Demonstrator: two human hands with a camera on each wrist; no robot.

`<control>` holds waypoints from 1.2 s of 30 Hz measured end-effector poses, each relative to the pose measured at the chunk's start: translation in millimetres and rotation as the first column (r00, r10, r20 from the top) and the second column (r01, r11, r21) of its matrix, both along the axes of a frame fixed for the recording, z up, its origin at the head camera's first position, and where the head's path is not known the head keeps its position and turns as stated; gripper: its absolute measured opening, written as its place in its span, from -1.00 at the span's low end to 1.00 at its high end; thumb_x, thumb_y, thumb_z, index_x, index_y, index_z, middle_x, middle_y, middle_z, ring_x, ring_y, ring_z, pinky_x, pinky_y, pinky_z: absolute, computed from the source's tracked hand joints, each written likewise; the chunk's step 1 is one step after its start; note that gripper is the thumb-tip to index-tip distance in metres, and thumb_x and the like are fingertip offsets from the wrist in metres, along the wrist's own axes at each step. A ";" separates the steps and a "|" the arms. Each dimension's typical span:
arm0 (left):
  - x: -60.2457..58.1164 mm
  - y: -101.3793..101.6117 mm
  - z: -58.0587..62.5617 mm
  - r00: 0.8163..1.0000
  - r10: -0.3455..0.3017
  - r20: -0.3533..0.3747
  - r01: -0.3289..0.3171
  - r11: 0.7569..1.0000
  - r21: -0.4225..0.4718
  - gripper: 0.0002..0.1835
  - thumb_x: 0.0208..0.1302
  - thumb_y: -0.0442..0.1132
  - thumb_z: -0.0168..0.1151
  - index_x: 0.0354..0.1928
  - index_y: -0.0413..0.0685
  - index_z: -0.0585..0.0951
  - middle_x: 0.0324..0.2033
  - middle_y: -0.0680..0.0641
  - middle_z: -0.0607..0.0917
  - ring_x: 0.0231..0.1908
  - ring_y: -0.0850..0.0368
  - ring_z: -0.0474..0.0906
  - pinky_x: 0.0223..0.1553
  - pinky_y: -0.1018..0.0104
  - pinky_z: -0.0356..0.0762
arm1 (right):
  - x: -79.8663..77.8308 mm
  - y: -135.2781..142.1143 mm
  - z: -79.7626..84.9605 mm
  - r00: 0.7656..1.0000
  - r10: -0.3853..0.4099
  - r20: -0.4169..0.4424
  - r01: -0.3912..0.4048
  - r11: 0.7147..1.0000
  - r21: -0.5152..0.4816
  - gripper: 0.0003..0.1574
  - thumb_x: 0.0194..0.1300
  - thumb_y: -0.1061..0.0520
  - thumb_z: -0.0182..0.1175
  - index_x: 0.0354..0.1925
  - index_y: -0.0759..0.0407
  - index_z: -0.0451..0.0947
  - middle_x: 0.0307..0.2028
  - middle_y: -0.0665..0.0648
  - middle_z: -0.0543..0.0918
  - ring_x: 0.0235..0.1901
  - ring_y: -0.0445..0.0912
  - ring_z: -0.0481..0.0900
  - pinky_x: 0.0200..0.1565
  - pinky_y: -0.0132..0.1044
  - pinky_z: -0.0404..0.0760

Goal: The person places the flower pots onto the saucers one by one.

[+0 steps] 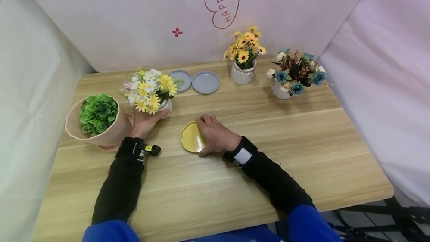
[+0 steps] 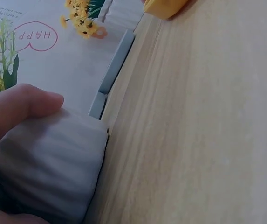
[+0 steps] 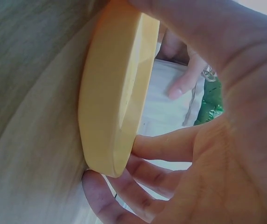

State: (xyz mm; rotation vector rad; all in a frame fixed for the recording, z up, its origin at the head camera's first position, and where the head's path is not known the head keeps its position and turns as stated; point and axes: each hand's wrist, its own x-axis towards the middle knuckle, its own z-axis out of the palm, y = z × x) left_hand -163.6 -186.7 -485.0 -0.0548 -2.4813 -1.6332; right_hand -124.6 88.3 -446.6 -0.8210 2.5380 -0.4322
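My left hand (image 1: 143, 123) grips a white ribbed pot (image 2: 54, 161) holding white and yellow artificial daisies (image 1: 147, 89). Its thumb lies along the pot's side in the left wrist view. A shallow yellow saucer (image 1: 192, 137) is on the table near the middle, and my right hand (image 1: 217, 136) holds it by its right side. From the right wrist view, thumb and fingers span the saucer's rim (image 3: 110, 93) at opposite edges. The saucer stands apart from the daisy pot, to its lower right in the head view.
Left of my left hand stands a large pink pot (image 1: 114, 132) with a green leafy plant (image 1: 98, 114). Two grey saucers (image 1: 205, 82) lie side by side at the back. Further right are a pot of yellow sunflowers (image 1: 243, 73) and a pot of blue and white flowers (image 1: 281, 90).
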 end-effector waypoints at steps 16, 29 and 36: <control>9.7 9.0 15.3 0.980 -0.138 0.143 0.137 0.990 0.013 0.07 0.25 -0.28 0.54 0.68 0.00 0.09 0.59 -0.16 0.30 0.61 -0.12 0.18 0.66 -0.06 0.07 | -2.6 2.6 -0.6 1.000 -0.006 0.010 0.007 1.000 -0.026 0.55 -0.07 -0.21 0.73 0.61 0.29 0.07 0.43 0.29 0.25 0.37 0.13 0.24 0.43 -0.04 0.50; 24.2 24.4 45.9 0.952 -0.230 0.202 0.224 0.973 0.057 0.03 0.29 -0.34 0.48 0.67 -0.12 0.07 0.58 -0.25 0.28 0.59 -0.18 0.17 0.66 -0.09 0.05 | -6.2 3.4 -2.8 1.000 -0.015 -0.009 0.015 0.998 -0.061 0.53 -0.07 -0.22 0.72 0.60 0.29 0.10 0.39 0.28 0.29 0.33 0.12 0.26 0.40 -0.04 0.52; 24.5 27.2 43.7 0.947 -0.274 0.165 0.265 0.961 0.075 0.06 0.26 -0.38 0.49 0.67 -0.11 0.05 0.59 -0.23 0.26 0.61 -0.18 0.14 0.67 -0.12 0.03 | -7.5 1.1 -1.7 0.999 -0.018 -0.032 0.015 0.997 -0.073 0.52 -0.07 -0.21 0.72 0.60 0.32 0.12 0.39 0.30 0.31 0.35 0.12 0.26 0.41 -0.07 0.52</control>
